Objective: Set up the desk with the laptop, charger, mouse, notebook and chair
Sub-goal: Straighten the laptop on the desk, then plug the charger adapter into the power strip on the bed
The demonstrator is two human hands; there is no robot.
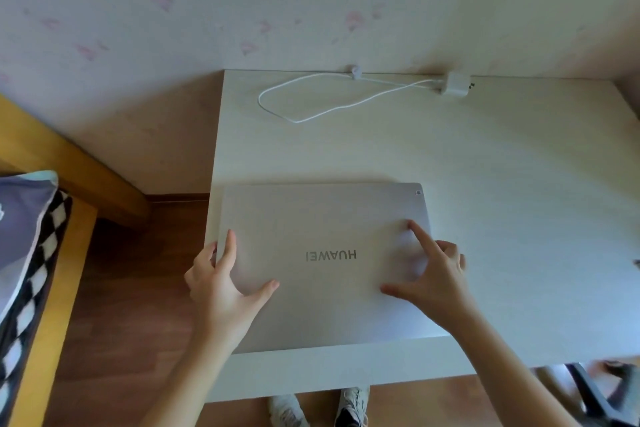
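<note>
Laptop [322, 218], closed: stiff, slick-lidded, fragile, I judge; my left hand [225, 288] and right hand [433, 281] lie spread on its lid, gripping nothing; take by both side edges.

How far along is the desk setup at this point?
Done: the charger lies at the desk's far edge. In hand: the closed laptop lies on the desk, left hand and right hand on its lid. Left: mouse and notebook are not in view; a dark base, likely the chair, shows lower right.
</note>
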